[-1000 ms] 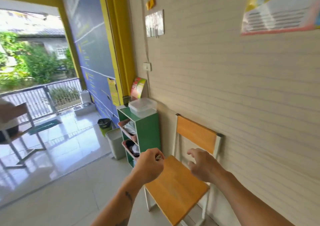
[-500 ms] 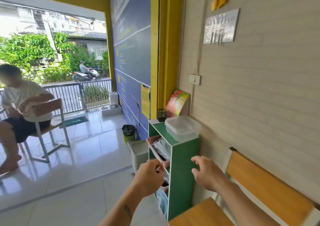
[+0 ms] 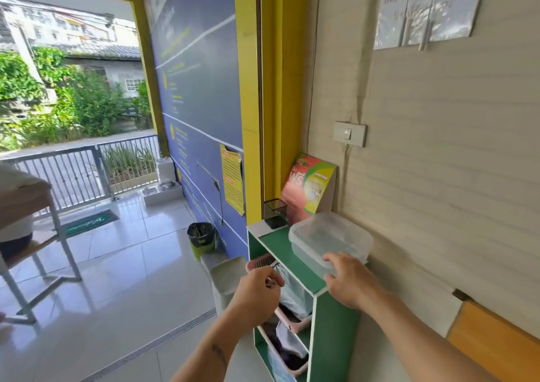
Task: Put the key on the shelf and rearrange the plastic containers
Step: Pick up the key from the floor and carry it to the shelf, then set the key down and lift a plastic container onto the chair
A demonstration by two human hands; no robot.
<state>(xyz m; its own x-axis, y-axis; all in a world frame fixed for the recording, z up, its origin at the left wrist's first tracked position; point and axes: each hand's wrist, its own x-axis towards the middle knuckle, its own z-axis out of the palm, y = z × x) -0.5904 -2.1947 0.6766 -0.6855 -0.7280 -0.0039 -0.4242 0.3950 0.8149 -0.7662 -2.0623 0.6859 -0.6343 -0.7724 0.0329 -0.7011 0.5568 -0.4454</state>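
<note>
Head view, left to right: left hand (image 3: 257, 291) curled closed, pinching small metallic key (image 3: 270, 284) in front of green shelf (image 3: 333, 326). Right hand (image 3: 350, 282) spread open, fingertips touching near edge of stacked clear plastic containers (image 3: 327, 241) on shelf top, against wall.

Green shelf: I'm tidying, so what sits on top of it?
On the green shelf: stacked clear plastic containers, a black mesh cup and a leaning colourful box. The containers' insides look empty but hazy.
</note>
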